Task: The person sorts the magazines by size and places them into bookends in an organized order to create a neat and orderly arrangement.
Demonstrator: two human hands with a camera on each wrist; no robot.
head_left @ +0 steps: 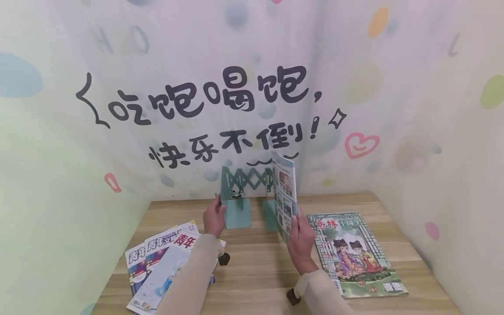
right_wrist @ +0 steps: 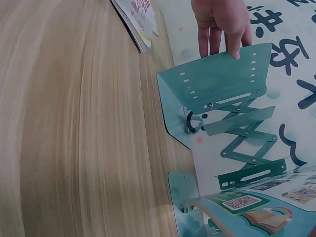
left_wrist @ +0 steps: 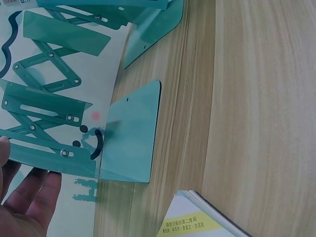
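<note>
A green expandable bookend (head_left: 238, 216) with a folding lattice stands at the back of the wooden table, against the printed backdrop. My left hand (head_left: 214, 218) grips the outer edge of its left end plate; in the right wrist view, the thumb of that hand (right_wrist: 224, 22) overlaps the plate's edge. Beside the bookend's right end, my right hand (head_left: 302, 238) holds a thin magazine (head_left: 285, 197) upright by its near edge. The magazine hides most of that end. In the right wrist view, its blue cover (right_wrist: 247, 215) shows a printed open book; the right hand is mostly out of that view.
Several overlapping magazines (head_left: 167, 267) lie at the left of the table (head_left: 252, 280), partly under my left forearm. Another magazine (head_left: 356, 258), with two cartoon figures on its green cover, lies flat at the right. The backdrop (head_left: 252, 43) rises directly behind the table's back edge.
</note>
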